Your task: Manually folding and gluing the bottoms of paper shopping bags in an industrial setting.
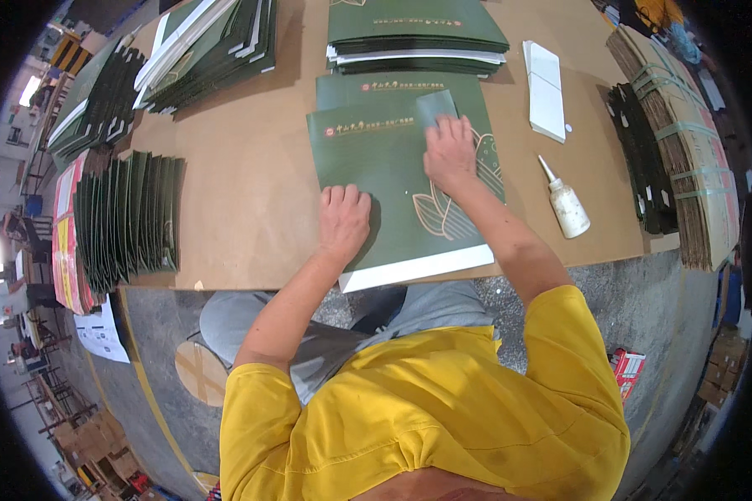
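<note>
A flat dark green printed bag (pixel 384 171) with a gold leaf drawing lies on the brown table (pixel 242 192) in front of me, its white lower edge hanging past the table's edge. My left hand (pixel 342 219) presses knuckles-down on its lower left part. My right hand (pixel 449 152) lies flat on its upper right part, fingers spread over a folded grey-green flap (pixel 436 107). A second green bag (pixel 468 88) lies under the first, showing at the top and right.
A white glue bottle (pixel 566 204) lies right of the bags, and a white sheet stack (pixel 546 88) sits behind it. Green bag stacks stand at the far middle (pixel 414 37), far left (pixel 209 50) and left edge (pixel 129 217). Bundled brown cardboard (pixel 685 142) lies on the right.
</note>
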